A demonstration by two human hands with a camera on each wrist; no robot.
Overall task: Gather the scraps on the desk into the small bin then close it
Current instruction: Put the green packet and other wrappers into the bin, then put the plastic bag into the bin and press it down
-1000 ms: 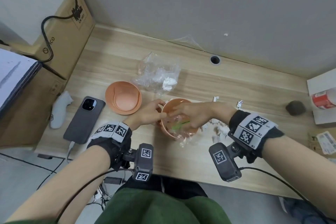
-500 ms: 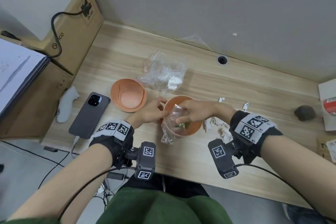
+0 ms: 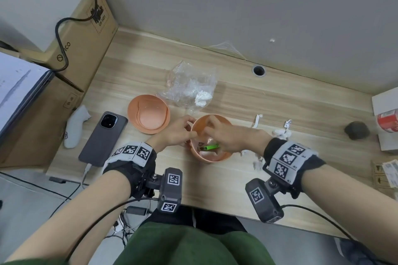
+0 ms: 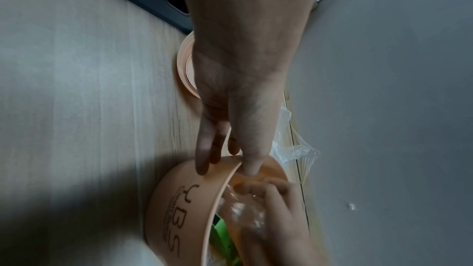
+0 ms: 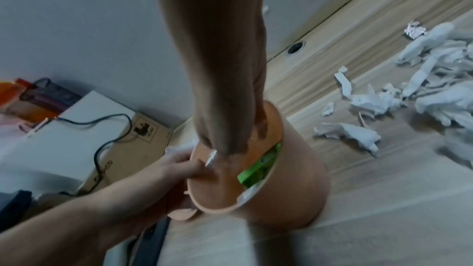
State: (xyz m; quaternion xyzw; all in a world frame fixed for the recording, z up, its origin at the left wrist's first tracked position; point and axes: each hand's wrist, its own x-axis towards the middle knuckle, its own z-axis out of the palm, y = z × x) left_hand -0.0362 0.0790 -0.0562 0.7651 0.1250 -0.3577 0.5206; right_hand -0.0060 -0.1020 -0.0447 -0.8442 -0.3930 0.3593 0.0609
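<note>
The small orange bin [image 3: 215, 158] stands upright near the desk's front edge, its wall [image 4: 179, 209] printed with letters. My left hand [image 3: 179, 133] pinches its left rim, thumb inside and fingers outside [image 4: 204, 161]. My right hand [image 3: 224, 135] reaches down into the bin [image 5: 294, 179] and grips crumpled clear plastic [image 4: 243, 211] low inside. A green wrapper [image 3: 210, 147] lies in the bin beside it [image 5: 258, 166]. The orange lid [image 3: 148, 114] lies upside down to the bin's left. Torn white paper scraps [image 3: 281, 133], [image 5: 358, 132] and a foil ball [image 3: 288, 123] lie to the right.
A clear bag with a tissue wad [image 3: 191, 89] lies behind the bin. A phone [image 3: 103, 137] on a cable and a white controller [image 3: 75, 125] sit at the left, by cardboard boxes [image 3: 86, 49]. A dark lump [image 3: 356, 130] and a white box [image 3: 385, 118] are at the right.
The clear plastic that hung over the bin's near-left rim is now down inside the bin, pushed in by my right hand. My left hand has kept its hold on the rim.
</note>
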